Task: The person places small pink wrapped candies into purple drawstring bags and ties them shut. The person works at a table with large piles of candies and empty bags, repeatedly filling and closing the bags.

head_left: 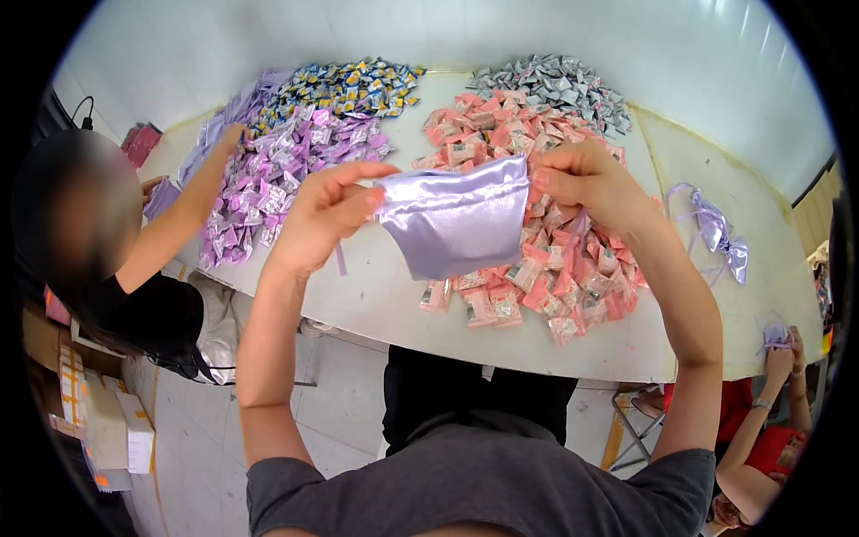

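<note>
Between my two hands a lilac satin drawstring pouch [458,224] is stretched out flat above the table. My left hand [335,210] pinches its upper left corner, and a thin lilac ribbon [341,259] dangles beneath that hand. At the upper right corner my right hand [586,183] grips the pouch between thumb and fingers. Below and behind the pouch spreads a heap of pink wrapped packets [568,286], partly hidden by it. Whether anything is inside the pouch cannot be seen.
Heaps of purple packets [304,161], blue-and-yellow packets [349,88] and silver-grey packets [555,85] cover the white table [385,313]. A tied lilac pouch [716,231] lies at right. At left, a co-worker's arm [183,210] reaches toward lilac pouches; another co-worker's hands [785,351] hold one at right.
</note>
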The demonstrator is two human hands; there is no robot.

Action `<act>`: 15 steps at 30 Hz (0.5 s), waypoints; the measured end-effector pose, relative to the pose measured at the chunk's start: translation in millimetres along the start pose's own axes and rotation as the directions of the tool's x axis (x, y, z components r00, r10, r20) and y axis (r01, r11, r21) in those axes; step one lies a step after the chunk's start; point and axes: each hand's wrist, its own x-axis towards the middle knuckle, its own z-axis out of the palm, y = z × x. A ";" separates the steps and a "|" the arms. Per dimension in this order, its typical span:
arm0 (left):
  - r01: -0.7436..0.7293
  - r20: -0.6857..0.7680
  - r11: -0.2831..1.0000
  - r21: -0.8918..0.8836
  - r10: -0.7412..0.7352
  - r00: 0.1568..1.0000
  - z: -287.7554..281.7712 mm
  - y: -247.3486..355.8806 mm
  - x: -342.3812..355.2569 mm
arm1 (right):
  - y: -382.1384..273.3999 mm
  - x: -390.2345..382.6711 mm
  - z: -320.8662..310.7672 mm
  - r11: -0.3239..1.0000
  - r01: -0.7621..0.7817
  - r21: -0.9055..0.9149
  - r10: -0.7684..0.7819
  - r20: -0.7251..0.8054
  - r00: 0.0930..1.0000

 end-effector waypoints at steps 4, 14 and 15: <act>-0.157 -0.260 0.818 -0.554 0.009 0.966 -24.7 -16.1 -24.2 | 30.9 -57.0 -14.8 0.966 0.115 0.230 -0.034 -0.330 0.943; 0.031 0.274 0.652 -0.757 0.274 0.922 107.1 10.1 -61.0 | 29.7 -167.5 5.5 0.572 0.776 0.264 -0.730 -0.267 0.629; 0.202 0.453 0.739 -0.643 0.154 0.878 123.5 19.2 -53.9 | 28.0 -177.9 7.5 0.697 0.643 0.316 -0.653 -0.089 0.752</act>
